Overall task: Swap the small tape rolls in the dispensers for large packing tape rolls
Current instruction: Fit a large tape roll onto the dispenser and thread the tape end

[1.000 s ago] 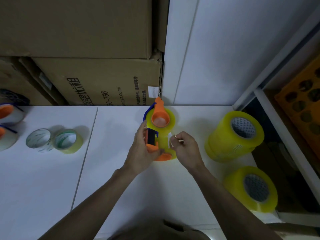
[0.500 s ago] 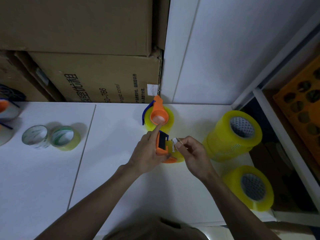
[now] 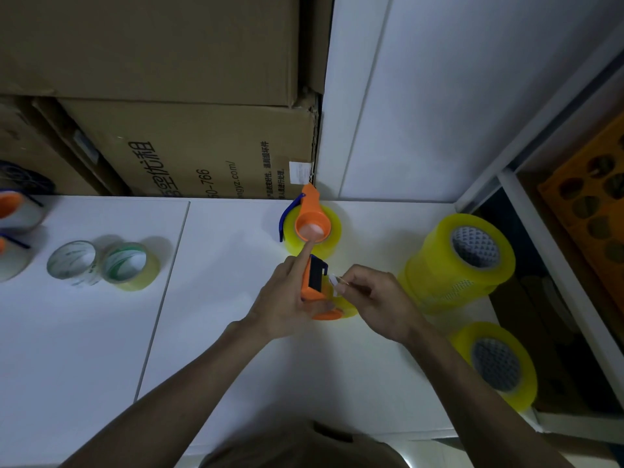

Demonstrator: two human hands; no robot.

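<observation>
Dispenser [image 3: 314,282] gripped by left hand [image 3: 283,298], right hand [image 3: 374,298] seemingly pinching tape end [image 3: 335,280]

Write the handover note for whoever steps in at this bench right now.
Left hand grips the orange tape dispenser, already loaded with a yellow roll.
Right hand pinches the white tape end beside the dispenser's blade.
Done: a second loaded orange dispenser stands behind; two removed small tape rolls lie far left.
Left: finish threading; more dispensers wait far left; spare large yellow packing tape rolls sit right.
</observation>
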